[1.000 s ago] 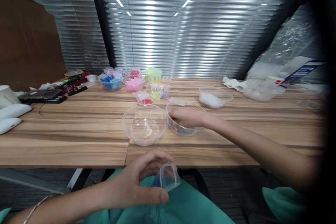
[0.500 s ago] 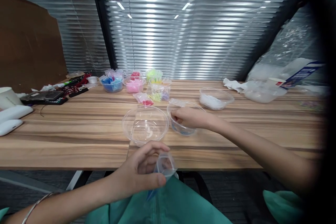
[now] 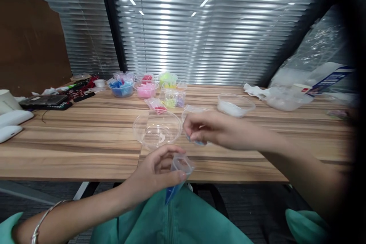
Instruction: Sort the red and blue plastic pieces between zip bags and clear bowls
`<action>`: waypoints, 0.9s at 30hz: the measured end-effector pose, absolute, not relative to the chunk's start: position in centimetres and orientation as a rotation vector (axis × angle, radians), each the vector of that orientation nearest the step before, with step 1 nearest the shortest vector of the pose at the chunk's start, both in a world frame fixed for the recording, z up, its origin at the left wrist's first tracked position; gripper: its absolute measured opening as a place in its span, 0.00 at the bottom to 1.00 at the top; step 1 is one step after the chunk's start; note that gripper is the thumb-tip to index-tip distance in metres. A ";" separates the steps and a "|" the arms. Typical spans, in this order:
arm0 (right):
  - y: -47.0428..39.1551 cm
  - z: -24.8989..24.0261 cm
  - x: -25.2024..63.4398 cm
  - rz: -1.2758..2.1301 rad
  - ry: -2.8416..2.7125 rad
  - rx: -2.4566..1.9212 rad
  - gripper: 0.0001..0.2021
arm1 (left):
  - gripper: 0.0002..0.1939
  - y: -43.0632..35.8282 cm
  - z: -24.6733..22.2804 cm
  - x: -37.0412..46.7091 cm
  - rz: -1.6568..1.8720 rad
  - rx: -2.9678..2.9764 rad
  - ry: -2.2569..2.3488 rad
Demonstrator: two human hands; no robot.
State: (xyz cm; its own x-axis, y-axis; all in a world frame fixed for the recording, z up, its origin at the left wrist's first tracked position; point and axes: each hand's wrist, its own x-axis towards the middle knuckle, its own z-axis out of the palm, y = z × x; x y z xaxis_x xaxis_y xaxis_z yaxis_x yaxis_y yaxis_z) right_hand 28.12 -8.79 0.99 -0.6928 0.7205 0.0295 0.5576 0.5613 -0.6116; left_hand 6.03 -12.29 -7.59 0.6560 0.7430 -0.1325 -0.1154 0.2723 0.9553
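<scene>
My left hand (image 3: 160, 167) is closed round a small clear plastic bag (image 3: 180, 166), its mouth spread apart and something blue in its lower corner. The bag hangs over my lap, just off the table edge. Above the table, my right hand (image 3: 211, 129) has its fingertips pinched together over a clear bowl (image 3: 188, 112) with blue bits in it. A speck of blue shows by the fingertips, too small to name. My right hand hides most of that bowl. Left of it stands another clear round bowl (image 3: 157, 129) with no coloured contents visible.
At the back are bowls of blue pieces (image 3: 121, 89) and pink pieces (image 3: 145, 90), a divided box (image 3: 173, 99) and a small bag of red bits (image 3: 156, 103). A bowl with white contents (image 3: 233, 107) stands right. Dark devices (image 3: 45, 101) lie left.
My right hand has risen out of the bowl and come nearer, fingertips pinched. The bag in my left hand has moved up slightly and its blue contents show more.
</scene>
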 end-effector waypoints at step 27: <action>-11.9 -1.3 25.8 1.025 -2.531 -0.766 0.11 | 0.22 -10.1 -7.3 6.0 0.291 1.224 0.505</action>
